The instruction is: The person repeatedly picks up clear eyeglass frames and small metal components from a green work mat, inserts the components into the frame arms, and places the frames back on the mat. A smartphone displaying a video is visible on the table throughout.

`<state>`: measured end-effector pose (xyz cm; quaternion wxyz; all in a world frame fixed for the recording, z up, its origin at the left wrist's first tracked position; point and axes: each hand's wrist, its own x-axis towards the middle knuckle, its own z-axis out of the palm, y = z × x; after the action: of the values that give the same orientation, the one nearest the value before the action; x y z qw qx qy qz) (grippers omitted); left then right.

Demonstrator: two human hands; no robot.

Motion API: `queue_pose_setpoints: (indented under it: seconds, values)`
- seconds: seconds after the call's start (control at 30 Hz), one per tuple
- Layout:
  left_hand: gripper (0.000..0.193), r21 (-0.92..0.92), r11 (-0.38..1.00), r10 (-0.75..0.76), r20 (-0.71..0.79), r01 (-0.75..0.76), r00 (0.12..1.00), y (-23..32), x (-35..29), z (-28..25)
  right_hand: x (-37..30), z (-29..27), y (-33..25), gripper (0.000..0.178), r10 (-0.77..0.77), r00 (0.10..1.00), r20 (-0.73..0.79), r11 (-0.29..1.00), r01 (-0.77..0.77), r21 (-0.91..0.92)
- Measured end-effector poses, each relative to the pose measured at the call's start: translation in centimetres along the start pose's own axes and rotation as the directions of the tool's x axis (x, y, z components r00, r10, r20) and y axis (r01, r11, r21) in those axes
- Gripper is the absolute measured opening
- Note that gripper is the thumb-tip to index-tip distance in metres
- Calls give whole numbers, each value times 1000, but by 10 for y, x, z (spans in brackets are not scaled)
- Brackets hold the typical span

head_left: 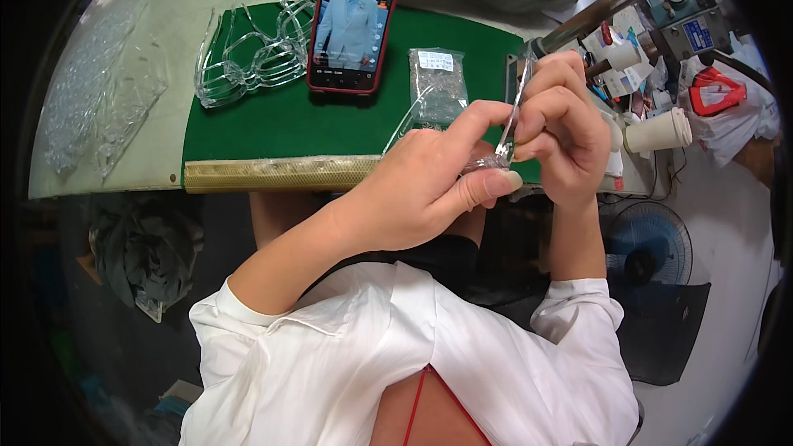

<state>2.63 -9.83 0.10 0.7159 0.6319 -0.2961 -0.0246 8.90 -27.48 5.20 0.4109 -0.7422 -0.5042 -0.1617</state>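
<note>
Both my hands hold a clear plastic eyeglass frame (513, 120) above the front edge of the bench. My left hand (421, 186) pinches its front between thumb and forefinger, and most of that front is hidden by the fingers. My right hand (568, 128) has its fingers bent around one upright temple arm, close to the hinge. A thin clear arm sticks out behind my left hand, over a small clear bag (439, 87) of tiny parts with a white label. Several more clear eyeglass frames (248, 62) lie in a pile at the far left of the green mat (273, 132).
A phone (353, 25) in a red case stands on the mat. A gold patterned strip (273, 173) runs along its front edge. Clear plastic bags (99, 99) lie at left. On the right are a bench machine (677, 0), a pale cup (658, 130) and, lower down, a fan (648, 244).
</note>
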Motion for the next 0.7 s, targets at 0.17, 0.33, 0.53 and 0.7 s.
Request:
queue_pose_setpoints:
  seconds: [0.17,0.33,0.53,0.7]
  values:
    - [45,-13,999,-44,17,44,999,3,-4,-3,3,-1,-1,15,-1,999,34,998,-1,59]
    - [41,-34,999,-16,20,16,1000,0,-3,2,0,-4,2,18,-4,999,37,998,1,63]
    - [39,-37,999,38,-3,-39,999,-3,-3,2,0,-2,4,19,1,1000,25,997,-3,74]
    - [39,-108,994,4,10,-3,1000,-3,-4,0,3,-1,2,23,-37,999,39,999,38,-8]
